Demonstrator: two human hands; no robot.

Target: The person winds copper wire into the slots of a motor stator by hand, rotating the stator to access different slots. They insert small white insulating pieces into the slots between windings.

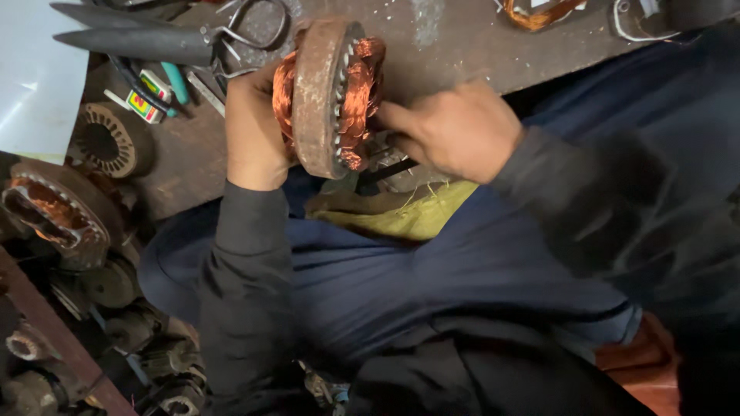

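A view from above of a person in dark sleeves seated at a worn metal bench [462, 46], working with both hands on a motor stator [327, 96].

The stator is a rusty ring-shaped iron core with bright copper windings bulging out of both faces. It stands on edge between the two hands, just above the person's lap. Its flat faces point left and right, so the axis through its centre runs roughly sideways, tilted slightly.

The left hand [254, 131] is closed around the stator's left side, fingers wrapped over the copper coil and rim, gripping it upright. The right hand [459, 131] is curled, its fingertips pressed against the windings on the stator's right face; whether it pinches a wire cannot be told.

Beyond the left hand, on the bench, lies a small rectangular package [146, 98] with a yellow, red and green label, set diagonally. Next to it rest large dark scissors [169, 35], blades pointing left. A pale sheet [35, 77] sits at the far left.

Left of and below the left arm are other stators [54, 212], one showing copper coils. Under the right hand lies a yellow-green cloth [408, 216].
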